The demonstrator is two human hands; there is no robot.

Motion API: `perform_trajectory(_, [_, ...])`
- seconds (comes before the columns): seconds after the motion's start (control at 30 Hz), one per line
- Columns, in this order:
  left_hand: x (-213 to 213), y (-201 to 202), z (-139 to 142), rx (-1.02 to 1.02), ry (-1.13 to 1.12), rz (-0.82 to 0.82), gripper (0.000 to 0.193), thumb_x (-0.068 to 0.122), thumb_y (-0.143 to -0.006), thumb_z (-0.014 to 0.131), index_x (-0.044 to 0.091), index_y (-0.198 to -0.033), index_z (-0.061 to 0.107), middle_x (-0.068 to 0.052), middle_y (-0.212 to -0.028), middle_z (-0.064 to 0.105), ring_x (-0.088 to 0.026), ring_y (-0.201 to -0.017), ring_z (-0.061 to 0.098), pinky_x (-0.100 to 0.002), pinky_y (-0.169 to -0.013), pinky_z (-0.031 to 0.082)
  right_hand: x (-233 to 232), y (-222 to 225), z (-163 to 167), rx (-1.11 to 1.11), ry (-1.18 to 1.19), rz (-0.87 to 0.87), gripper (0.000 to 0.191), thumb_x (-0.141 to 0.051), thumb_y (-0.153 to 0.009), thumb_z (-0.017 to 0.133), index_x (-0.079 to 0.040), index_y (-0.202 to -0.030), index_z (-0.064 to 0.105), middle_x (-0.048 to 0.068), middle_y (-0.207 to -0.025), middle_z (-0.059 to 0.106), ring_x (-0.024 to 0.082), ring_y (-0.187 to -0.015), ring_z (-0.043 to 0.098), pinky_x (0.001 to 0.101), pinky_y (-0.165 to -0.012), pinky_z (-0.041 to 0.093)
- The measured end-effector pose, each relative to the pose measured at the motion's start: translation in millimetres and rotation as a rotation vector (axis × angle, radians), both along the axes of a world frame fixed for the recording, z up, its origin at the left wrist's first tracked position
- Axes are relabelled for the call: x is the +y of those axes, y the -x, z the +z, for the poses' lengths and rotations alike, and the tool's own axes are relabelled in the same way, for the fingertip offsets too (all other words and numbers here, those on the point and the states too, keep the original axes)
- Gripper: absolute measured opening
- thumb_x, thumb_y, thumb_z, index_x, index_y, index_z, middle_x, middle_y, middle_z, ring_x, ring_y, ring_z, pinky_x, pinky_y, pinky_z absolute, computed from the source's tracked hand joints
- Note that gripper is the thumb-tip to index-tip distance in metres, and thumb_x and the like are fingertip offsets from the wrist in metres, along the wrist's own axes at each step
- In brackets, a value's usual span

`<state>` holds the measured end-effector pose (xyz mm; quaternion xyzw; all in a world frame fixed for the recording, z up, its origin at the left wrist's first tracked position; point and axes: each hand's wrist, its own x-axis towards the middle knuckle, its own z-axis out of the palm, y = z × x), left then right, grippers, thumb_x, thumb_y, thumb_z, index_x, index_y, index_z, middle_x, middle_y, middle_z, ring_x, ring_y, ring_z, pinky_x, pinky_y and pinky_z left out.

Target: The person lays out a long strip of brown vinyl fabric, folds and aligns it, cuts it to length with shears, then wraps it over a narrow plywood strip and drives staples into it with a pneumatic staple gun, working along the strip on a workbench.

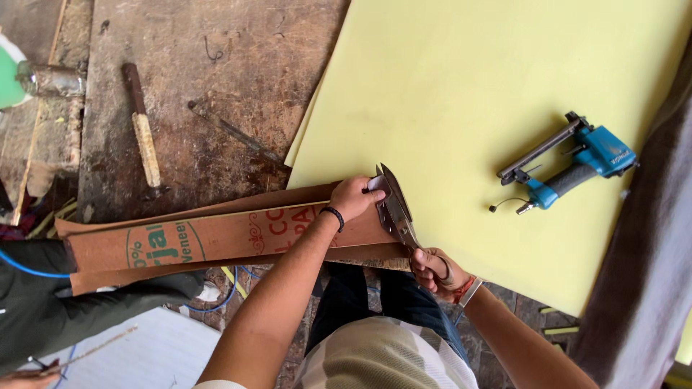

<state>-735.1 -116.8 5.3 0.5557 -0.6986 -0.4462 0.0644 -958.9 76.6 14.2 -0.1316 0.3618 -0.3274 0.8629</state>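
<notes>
Head view: thin brown veneer strip (216, 241), judged light and bendy, is being pinned at its end by left hand (355, 197) fingers pressed flat; large shears (395, 209) are being squeezed by right hand (436, 272), fingers wrapped around the handles

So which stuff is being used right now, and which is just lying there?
In use: scissors, held by the right hand; brown cardboard strip, pinned by the left hand.

Lying about: blue staple gun, hammer, yellow foam sheet.
</notes>
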Motion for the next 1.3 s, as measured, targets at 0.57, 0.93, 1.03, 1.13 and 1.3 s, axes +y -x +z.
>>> perform_trajectory(0.57, [21, -109, 45, 0.373, -0.032, 0.571, 0.026, 0.024, -0.100, 0.070, 0.000, -0.109, 0.071, -0.016, -0.085, 0.069, -0.024, -0.079, 0.068, -0.038, -0.070, 0.054, -186, -4, 10, 0.631, 0.143, -0.013, 0.030, -0.034, -0.090, 0.075, -0.005, -0.083, 0.069, -0.002, -0.060, 0.052, 0.010, -0.048, 0.046, 0.0267, -0.044, 0.037])
perform_trajectory(0.93, [216, -274, 89, 0.662, 0.005, 1.643, 0.016, -0.009, -0.084, 0.060, 0.005, -0.080, 0.052, -0.015, -0.088, 0.070, -0.025, -0.084, 0.074, -0.042, -0.079, 0.067, -281, -68, -8, 1.343, 0.697, -0.046, 0.021, -0.018, -0.096, 0.082, 0.001, -0.099, 0.072, 0.012, -0.091, 0.068, 0.023, -0.081, 0.058, 0.0416, -0.074, 0.049])
perform_trajectory(1.03, [253, -292, 93, 0.738, -0.035, 1.891, 0.020, -0.011, -0.086, 0.059, 0.006, -0.078, 0.054, -0.014, -0.087, 0.070, -0.024, -0.081, 0.073, -0.041, -0.075, 0.067, -247, -114, 1, 1.520, 1.361, -0.230, 0.026, -0.010, -0.080, 0.085, -0.002, -0.104, 0.078, 0.022, -0.124, 0.065, 0.038, -0.121, 0.059, 0.0467, -0.101, 0.048])
perform_trajectory(1.13, [277, -297, 90, 0.800, -0.046, 1.942, 0.018, -0.009, -0.088, 0.061, 0.007, -0.079, 0.059, -0.011, -0.088, 0.070, -0.021, -0.080, 0.073, -0.038, -0.071, 0.066, -210, -164, 19, 1.258, 1.241, 0.002, 0.029, -0.023, -0.086, 0.087, -0.010, -0.109, 0.077, 0.018, -0.134, 0.062, 0.036, -0.125, 0.058, 0.0460, -0.108, 0.047])
perform_trajectory(1.3, [299, -302, 76, 0.935, -0.041, 1.877, 0.018, -0.010, -0.087, 0.060, 0.008, -0.084, 0.057, -0.010, -0.088, 0.071, -0.022, -0.078, 0.072, -0.039, -0.070, 0.066, -141, -224, 62, 1.118, 1.406, 0.101, 0.023, -0.022, -0.084, 0.083, -0.012, -0.104, 0.078, 0.013, -0.127, 0.067, 0.031, -0.121, 0.062, 0.0410, -0.105, 0.050])
